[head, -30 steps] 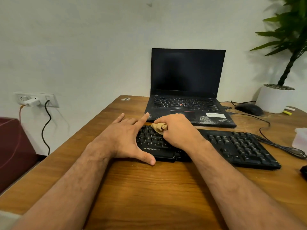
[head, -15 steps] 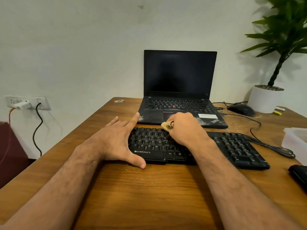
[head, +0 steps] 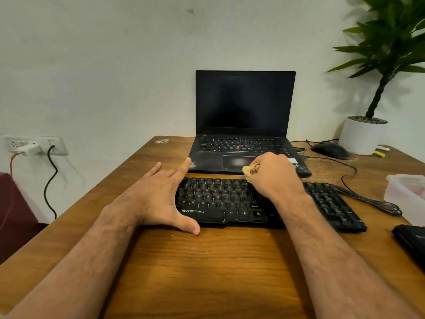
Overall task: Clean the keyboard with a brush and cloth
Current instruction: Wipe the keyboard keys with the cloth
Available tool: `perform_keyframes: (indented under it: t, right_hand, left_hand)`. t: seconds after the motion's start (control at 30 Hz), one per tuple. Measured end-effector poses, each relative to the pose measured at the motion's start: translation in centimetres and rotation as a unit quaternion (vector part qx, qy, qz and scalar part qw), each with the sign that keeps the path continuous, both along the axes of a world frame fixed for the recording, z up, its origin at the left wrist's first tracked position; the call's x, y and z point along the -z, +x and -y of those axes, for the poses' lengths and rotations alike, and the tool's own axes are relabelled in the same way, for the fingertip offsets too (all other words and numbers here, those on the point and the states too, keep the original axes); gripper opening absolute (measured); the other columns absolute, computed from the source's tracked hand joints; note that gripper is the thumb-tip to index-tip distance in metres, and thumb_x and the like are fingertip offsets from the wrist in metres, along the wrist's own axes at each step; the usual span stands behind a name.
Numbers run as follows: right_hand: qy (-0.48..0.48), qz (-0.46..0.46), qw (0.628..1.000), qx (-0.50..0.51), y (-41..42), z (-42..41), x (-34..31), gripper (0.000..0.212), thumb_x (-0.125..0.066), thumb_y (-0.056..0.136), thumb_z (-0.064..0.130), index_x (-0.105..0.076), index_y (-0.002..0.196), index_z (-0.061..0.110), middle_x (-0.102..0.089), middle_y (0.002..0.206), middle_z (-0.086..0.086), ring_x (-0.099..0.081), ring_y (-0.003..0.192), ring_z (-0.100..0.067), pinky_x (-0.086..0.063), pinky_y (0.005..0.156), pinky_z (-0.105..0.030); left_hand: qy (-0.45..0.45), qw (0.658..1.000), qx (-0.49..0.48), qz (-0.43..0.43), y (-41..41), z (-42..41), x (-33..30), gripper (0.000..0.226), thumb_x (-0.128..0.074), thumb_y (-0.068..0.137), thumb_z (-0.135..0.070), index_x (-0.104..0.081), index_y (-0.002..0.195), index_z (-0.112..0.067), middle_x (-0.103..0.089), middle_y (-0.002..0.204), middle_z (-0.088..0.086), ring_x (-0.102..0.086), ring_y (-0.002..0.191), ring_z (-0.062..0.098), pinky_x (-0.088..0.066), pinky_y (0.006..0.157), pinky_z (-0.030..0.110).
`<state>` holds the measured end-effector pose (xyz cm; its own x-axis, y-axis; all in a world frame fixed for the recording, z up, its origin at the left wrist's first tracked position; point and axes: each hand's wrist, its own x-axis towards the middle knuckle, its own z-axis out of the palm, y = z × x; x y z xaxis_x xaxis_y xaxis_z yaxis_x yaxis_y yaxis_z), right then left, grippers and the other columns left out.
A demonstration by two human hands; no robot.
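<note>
A black Zebronics keyboard [head: 220,199] lies across the wooden desk [head: 207,268] in front of me. My left hand [head: 158,194] rests flat on the keyboard's left end, fingers spread and straight, thumb along its front edge. My right hand [head: 276,178] is curled around a small crumpled tan cloth [head: 249,170] and holds it on the top key row near the keyboard's middle. Most of the cloth is hidden inside the fist. No brush is in view.
An open black laptop [head: 243,125] stands just behind the keyboard. A black mouse [head: 330,150] and a white plant pot [head: 362,134] sit at the back right. A clear plastic box [head: 407,194] and a black object [head: 411,242] are at the right edge. The keyboard's cable [head: 368,200] trails right.
My right hand with the cloth has slid rightward along the top rows of the keyboard. My left hand has stayed on the left end.
</note>
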<state>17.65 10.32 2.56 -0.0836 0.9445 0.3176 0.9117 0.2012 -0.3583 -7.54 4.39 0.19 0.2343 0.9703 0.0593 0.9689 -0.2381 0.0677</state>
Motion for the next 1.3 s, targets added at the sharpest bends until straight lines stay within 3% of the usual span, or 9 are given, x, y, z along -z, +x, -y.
perform_keyframes:
  t: [0.2, 0.33, 0.47, 0.57, 0.67, 0.83, 0.97, 1.13, 1.3]
  right_hand:
    - [-0.044, -0.035, 0.994, -0.096, -1.7, 0.9, 0.4, 0.025, -0.062, 0.091, 0.013, -0.078, 0.105, 0.026, -0.075, 0.098, -0.003, -0.068, 0.090, -0.018, -0.056, 0.086, -0.033]
    - [-0.056, -0.112, 0.982, -0.140, -1.3, 1.0, -0.2, 0.031, -0.063, 0.090, 0.008, -0.078, 0.106, 0.029, -0.073, 0.097, 0.006, -0.064, 0.081, -0.007, -0.053, 0.071, -0.023]
    - [-0.039, -0.031, 0.996, -0.068, -0.4, 1.2, -0.6, 0.024, -0.062, 0.087, 0.011, -0.079, 0.102, 0.021, -0.073, 0.090, -0.002, -0.066, 0.085, -0.016, -0.057, 0.079, -0.032]
    - [-0.076, -0.055, 0.984, -0.150, -1.5, 2.0, -0.4, 0.034, -0.061, 0.087, 0.005, -0.079, 0.105, 0.028, -0.072, 0.092, 0.005, -0.061, 0.076, -0.004, -0.052, 0.071, -0.025]
    - [-0.094, -0.067, 0.967, -0.225, -2.7, 3.1, -0.4, 0.049, -0.057, 0.084, -0.002, -0.076, 0.113, 0.033, -0.073, 0.106, 0.007, -0.063, 0.090, -0.007, -0.056, 0.080, -0.028]
    - [-0.055, -0.021, 0.984, -0.165, -2.9, 2.5, -0.4, 0.053, -0.059, 0.086, 0.002, -0.067, 0.132, 0.028, -0.070, 0.123, -0.004, -0.062, 0.110, -0.023, -0.053, 0.097, -0.039]
    - [-0.065, 0.027, 0.980, -0.186, -3.3, 3.2, -0.6, 0.048, -0.060, 0.085, 0.006, -0.072, 0.124, 0.031, -0.069, 0.122, -0.004, -0.063, 0.104, -0.020, -0.056, 0.088, -0.032]
    - [-0.085, -0.018, 0.970, -0.225, -2.1, 3.9, -1.4, 0.042, -0.058, 0.078, 0.004, -0.082, 0.100, 0.032, -0.077, 0.098, 0.006, -0.062, 0.073, -0.006, -0.046, 0.056, -0.011]
    - [-0.080, -0.017, 0.951, -0.297, -4.8, 5.0, -0.3, 0.059, -0.054, 0.079, 0.000, -0.072, 0.123, 0.035, -0.074, 0.119, 0.003, -0.065, 0.109, -0.017, -0.054, 0.095, -0.029]
  left_hand:
    - [0.002, 1.000, -0.001, 0.001, -0.1, -0.1, 0.2, 0.159, -0.047, 0.038, -0.108, 0.026, 0.155, -0.028, -0.028, 0.162, -0.008, -0.018, 0.150, 0.004, 0.011, 0.125, 0.038]
    - [0.003, 1.000, -0.003, 0.009, -0.1, 0.0, 0.2, 0.159, -0.047, 0.038, -0.108, 0.024, 0.156, -0.029, -0.029, 0.161, -0.009, -0.019, 0.150, 0.004, 0.010, 0.125, 0.039]
    - [0.003, 1.000, -0.004, 0.010, -0.1, 0.0, 0.2, 0.159, -0.046, 0.038, -0.108, 0.022, 0.157, -0.028, -0.029, 0.162, -0.009, -0.018, 0.150, 0.003, 0.011, 0.125, 0.039]
    - [0.002, 1.000, -0.004, 0.004, 0.0, 0.1, 0.2, 0.159, -0.046, 0.038, -0.108, 0.022, 0.157, -0.027, -0.028, 0.162, -0.008, -0.018, 0.150, 0.003, 0.011, 0.125, 0.038]
    - [0.003, 1.000, -0.007, -0.001, 0.1, 0.2, 0.0, 0.158, -0.046, 0.039, -0.107, 0.022, 0.157, -0.027, -0.028, 0.163, -0.005, -0.017, 0.150, 0.004, 0.012, 0.124, 0.038]
    - [0.001, 1.000, -0.006, -0.008, 0.2, 0.2, 0.0, 0.158, -0.045, 0.038, -0.108, 0.022, 0.157, -0.028, -0.026, 0.164, -0.002, -0.017, 0.151, 0.006, 0.012, 0.125, 0.039]
    - [0.001, 1.000, -0.014, -0.004, 0.1, 0.1, 0.0, 0.161, -0.043, 0.033, -0.109, 0.021, 0.157, -0.028, -0.027, 0.164, -0.004, -0.017, 0.151, 0.005, 0.012, 0.125, 0.039]
    - [0.004, 1.000, -0.012, -0.004, 0.0, 0.0, 0.1, 0.161, -0.041, 0.034, -0.110, 0.020, 0.157, -0.027, -0.026, 0.164, -0.004, -0.015, 0.151, 0.005, 0.013, 0.124, 0.037]
    - [0.012, 1.000, -0.007, -0.012, 0.0, 0.1, 0.2, 0.161, -0.040, 0.035, -0.110, 0.019, 0.158, -0.024, -0.029, 0.163, -0.003, -0.017, 0.151, 0.004, 0.014, 0.124, 0.036]
